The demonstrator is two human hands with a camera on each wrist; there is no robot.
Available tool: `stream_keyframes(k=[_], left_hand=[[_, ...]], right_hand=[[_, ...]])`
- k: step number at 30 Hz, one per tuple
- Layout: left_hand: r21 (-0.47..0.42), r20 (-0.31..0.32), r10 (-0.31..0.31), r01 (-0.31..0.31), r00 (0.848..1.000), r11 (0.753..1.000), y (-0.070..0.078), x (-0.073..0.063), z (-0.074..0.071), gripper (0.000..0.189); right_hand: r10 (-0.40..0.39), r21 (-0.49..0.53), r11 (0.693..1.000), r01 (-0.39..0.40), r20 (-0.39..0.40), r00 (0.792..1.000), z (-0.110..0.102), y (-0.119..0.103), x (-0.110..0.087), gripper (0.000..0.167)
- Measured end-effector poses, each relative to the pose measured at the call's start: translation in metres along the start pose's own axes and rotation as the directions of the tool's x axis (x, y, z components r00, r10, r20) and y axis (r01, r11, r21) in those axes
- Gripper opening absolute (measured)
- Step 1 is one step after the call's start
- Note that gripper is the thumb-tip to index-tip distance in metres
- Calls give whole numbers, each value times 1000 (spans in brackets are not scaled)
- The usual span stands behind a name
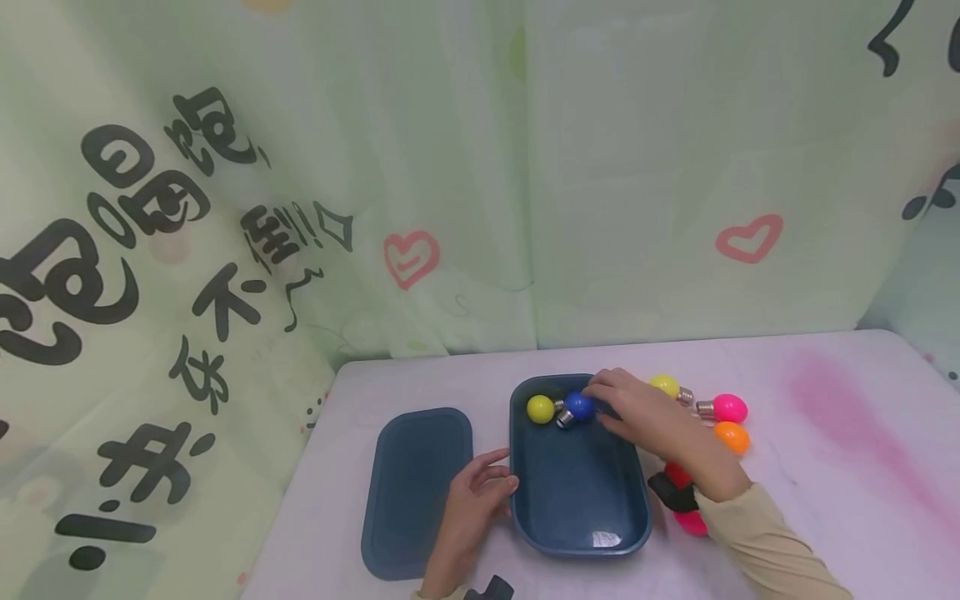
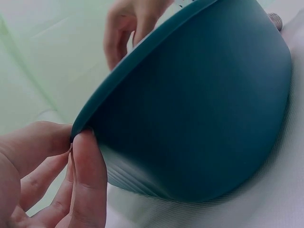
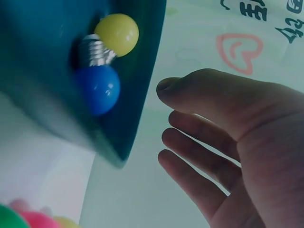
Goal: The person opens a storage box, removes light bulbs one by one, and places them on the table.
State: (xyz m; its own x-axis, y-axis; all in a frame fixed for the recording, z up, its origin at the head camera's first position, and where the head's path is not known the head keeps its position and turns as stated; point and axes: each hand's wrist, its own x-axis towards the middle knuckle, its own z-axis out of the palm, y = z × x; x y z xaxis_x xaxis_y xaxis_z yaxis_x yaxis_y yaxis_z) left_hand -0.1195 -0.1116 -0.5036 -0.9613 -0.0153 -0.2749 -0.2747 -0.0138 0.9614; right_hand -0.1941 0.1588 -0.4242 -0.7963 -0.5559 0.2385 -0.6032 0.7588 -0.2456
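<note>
A dark blue plastic box (image 1: 581,492) stands on the table, its long side pointing away from me. Thumb and fingers of my left hand (image 1: 476,500) pinch its left rim, as the left wrist view shows from below the box wall (image 2: 190,109). Inside, at the far end, a yellow bulb (image 1: 540,409) and a blue bulb (image 1: 579,405) lie with their metal screw bases close together. My right hand (image 1: 637,408) hovers over the far right rim, beside the blue bulb. In the right wrist view its fingers are spread and relaxed, apart from the blue bulb (image 3: 99,89), holding nothing.
Left of the box lies a flat dark blue lid (image 1: 420,492). To the right, partly behind my right arm, are several loose bulbs, including a yellow bulb (image 1: 664,385), a pink bulb (image 1: 730,408) and an orange bulb (image 1: 732,437). A printed curtain (image 1: 622,167) hangs behind the table.
</note>
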Motion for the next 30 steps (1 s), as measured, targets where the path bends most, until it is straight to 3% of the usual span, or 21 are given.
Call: stream_keyframes(k=[11, 18, 30], left_hand=[[5, -3, -1, 1, 1000, 1000, 1, -2, 0, 47], [2, -4, 0, 0, 1000, 1000, 1, -1, -1, 45], [-5, 1, 7, -7, 1000, 1000, 0, -1, 0, 47]], right_hand=[[-46, 23, 999, 46, -3, 999, 8, -6, 16, 36], [-13, 34, 999, 12, 48, 999, 17, -4, 22, 38], [-22, 45, 999, 19, 76, 997, 23, -4, 29, 36]])
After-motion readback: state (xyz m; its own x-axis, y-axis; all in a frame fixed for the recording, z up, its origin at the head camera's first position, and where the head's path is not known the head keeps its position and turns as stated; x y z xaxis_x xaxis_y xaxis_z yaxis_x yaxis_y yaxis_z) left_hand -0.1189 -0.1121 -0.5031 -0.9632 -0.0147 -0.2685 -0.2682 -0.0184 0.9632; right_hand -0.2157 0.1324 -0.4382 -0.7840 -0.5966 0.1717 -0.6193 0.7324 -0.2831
